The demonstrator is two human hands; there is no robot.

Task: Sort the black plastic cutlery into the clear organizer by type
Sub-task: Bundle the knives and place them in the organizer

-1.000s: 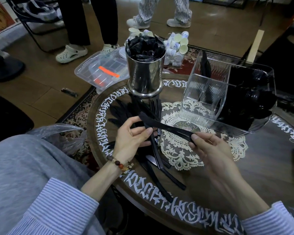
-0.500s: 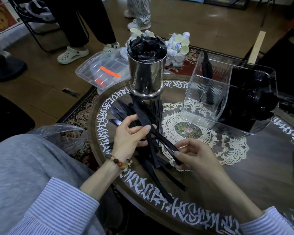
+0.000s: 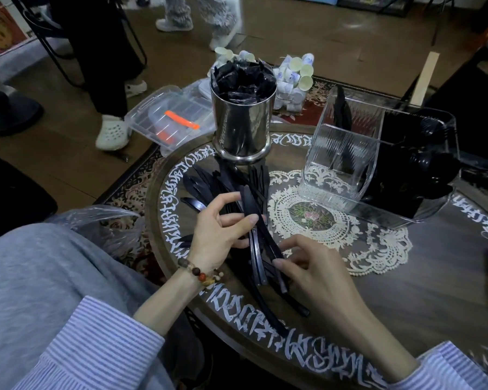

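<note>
A black knife (image 3: 252, 212) is pinched in the left hand (image 3: 220, 232) over the pile (image 3: 231, 190). Its long axis runs from the can (image 3: 241, 119) down toward the person, one end pointing at the can. The right hand (image 3: 313, 274) pinches the near end of the same bundle of pieces with thumb and forefinger, the other fingers loosely curled. The organizer (image 3: 347, 159), right of the can, looks about half done: its right part is packed black, its left compartments hold only a few pieces. Many pieces remain loose on the surface (image 3: 406, 291) below the can.
</note>
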